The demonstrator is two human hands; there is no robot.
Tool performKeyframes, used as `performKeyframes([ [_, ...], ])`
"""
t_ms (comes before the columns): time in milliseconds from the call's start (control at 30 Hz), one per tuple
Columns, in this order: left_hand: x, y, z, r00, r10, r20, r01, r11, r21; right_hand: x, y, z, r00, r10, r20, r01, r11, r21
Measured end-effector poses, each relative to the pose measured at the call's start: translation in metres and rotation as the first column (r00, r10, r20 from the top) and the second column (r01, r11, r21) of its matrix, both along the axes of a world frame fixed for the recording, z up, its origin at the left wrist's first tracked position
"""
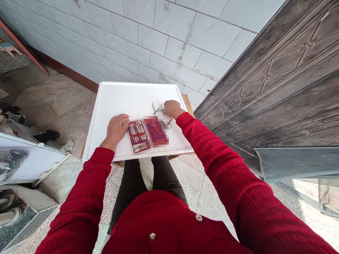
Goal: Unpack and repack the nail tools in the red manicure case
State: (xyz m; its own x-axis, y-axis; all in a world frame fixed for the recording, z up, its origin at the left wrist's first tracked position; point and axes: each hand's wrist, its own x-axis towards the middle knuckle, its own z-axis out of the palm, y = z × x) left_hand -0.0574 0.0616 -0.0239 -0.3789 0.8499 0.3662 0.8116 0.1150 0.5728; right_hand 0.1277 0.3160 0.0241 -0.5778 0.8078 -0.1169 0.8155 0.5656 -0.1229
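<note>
R grip (pixel 172 108) nr tray rim (pixel 179 92), poss. w/ tool (pixel 159 110)

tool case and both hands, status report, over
Left hand at open tool case. Right hand at loose metal tools, grip unclear. Case's right half mostly pixelated, contents unreadable.

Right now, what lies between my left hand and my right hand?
The head view shows the open case, partly blurred, between your left hand and right hand; metal tools show there too, close to the right hand.
</note>
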Motion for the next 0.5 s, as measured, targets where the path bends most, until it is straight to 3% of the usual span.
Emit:
performKeyframes([
  [100, 0.001, -0.001, 0.001, 1.000, 0.004, 0.004, -0.004, 1.000, -0.004, 0.025, -0.005, 0.010, 0.985, -0.036, -0.168, -0.004, 0.973, -0.229],
  [233, 0.002, -0.001, 0.002, 1.000, 0.011, 0.005, -0.011, 1.000, -0.004, 0.056, -0.020, 0.007, 0.821, -0.193, -0.537, -0.189, 0.796, -0.575],
  [367, 0.002, -0.001, 0.002, 1.000, 0.010, -0.003, -0.010, 1.000, -0.007, 0.064, -0.038, -0.009, 0.690, -0.308, -0.655, -0.338, 0.663, -0.668],
  [500, 0.001, -0.001, 0.002, 1.000, 0.014, -0.001, -0.014, 1.000, -0.010, 0.061, -0.047, -0.016, 0.617, -0.370, -0.694, -0.394, 0.619, -0.680],
])
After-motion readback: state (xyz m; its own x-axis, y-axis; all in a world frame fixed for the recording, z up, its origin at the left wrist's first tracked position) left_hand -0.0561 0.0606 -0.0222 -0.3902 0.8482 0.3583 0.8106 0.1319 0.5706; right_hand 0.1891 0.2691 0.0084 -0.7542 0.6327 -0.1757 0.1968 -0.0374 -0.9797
